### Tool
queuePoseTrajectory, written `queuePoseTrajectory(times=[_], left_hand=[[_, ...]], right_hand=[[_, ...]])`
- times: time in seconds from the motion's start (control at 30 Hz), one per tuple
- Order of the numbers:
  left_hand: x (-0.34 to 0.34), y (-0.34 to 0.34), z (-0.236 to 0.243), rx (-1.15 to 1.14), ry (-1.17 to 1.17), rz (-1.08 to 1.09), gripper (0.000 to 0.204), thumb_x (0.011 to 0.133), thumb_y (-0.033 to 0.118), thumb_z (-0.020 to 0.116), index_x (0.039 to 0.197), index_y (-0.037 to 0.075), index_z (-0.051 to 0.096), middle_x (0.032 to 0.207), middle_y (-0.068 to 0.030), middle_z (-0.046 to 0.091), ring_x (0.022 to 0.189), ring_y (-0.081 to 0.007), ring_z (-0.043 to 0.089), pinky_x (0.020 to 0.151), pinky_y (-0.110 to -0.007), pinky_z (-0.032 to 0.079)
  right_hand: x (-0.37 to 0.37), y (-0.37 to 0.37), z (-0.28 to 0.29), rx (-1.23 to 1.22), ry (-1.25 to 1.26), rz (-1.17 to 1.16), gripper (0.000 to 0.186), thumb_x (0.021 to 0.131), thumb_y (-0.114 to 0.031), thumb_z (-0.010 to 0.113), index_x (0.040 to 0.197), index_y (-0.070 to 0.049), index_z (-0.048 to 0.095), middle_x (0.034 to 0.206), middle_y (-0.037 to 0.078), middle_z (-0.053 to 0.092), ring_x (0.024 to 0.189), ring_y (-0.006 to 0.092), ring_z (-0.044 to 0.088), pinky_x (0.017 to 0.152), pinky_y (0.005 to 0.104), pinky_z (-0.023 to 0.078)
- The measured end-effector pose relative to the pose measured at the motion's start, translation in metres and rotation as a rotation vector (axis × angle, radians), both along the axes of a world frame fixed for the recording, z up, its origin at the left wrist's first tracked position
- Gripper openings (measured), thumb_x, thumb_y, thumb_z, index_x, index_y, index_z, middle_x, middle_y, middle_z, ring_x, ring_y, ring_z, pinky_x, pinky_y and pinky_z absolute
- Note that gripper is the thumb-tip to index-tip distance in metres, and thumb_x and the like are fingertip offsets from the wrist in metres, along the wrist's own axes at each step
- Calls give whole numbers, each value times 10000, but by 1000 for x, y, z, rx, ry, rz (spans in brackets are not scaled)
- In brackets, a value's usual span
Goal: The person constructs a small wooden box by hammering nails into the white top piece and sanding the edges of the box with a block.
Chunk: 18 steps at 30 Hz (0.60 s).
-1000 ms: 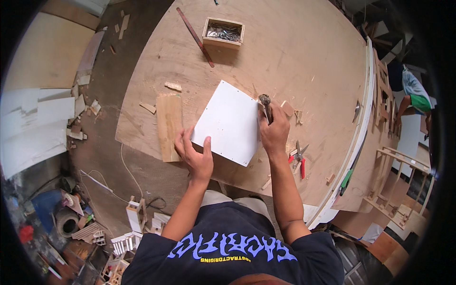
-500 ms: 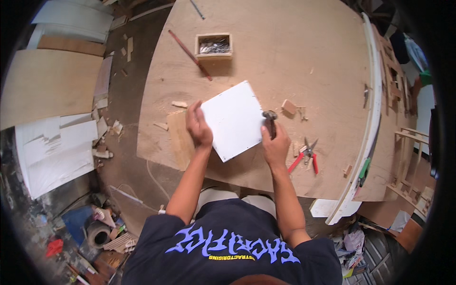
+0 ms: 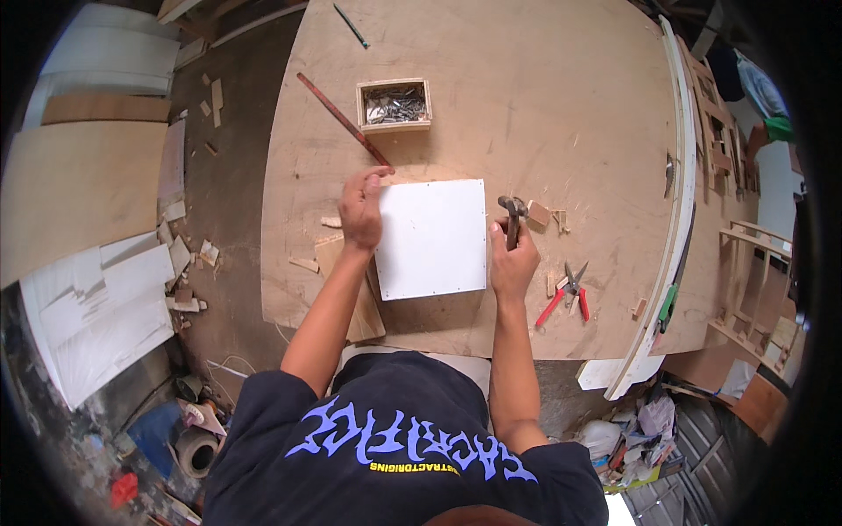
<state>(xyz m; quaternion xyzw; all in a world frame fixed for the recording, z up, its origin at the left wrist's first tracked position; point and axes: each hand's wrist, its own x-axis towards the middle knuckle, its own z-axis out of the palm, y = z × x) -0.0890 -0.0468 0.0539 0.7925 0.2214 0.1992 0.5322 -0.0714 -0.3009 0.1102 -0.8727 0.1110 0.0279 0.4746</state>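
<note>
Some of the wooden board (image 3: 364,317) is hidden from us beneath the left forearm (image 3: 331,307), and what the dark dots along the edges of the white panel (image 3: 431,238) are is too small to tell. We find that panel on the near part of the counter (image 3: 526,105), between two bare hands. The left hand (image 3: 360,213) stands at its left edge, fingers partly hidden, and we cannot tell whether they grip. On the other side, we see the fingers of the right hand (image 3: 514,260) clamped round one hammer (image 3: 513,219), much of its handle covered. At the right rim, one other person (image 3: 756,88) is cut off. We count one wooden box (image 3: 395,128) of metal pieces (image 3: 395,105), too jumbled to number, one reddish strip (image 3: 342,118), one slim green rod (image 3: 351,25), one pair of red-handled cutters (image 3: 574,287) and one brown block (image 3: 538,213) near the hammer's head.
</note>
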Motion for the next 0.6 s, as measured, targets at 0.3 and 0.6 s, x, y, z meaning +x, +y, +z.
queuePoseTrajectory(times=[0.3,0.6], left_hand=[[86,83,-42,308,-192,15,174,1046,106,607,1149,37,728,1059,-144,702,919,-303,678,843,-410,545],[88,77,-44,373,-20,-58,338,1013,181,638,1301,8,604,1202,-217,633,1072,-399,651,951,-460,541]], right_hand=[[121,109,22,-48,-52,244,219,909,-220,815,950,-22,730,742,101,714,677,222,690,670,379,536],[211,183,-8,-157,-113,581,190,865,-138,838,874,-31,682,868,154,785,813,352,765,726,450,571]])
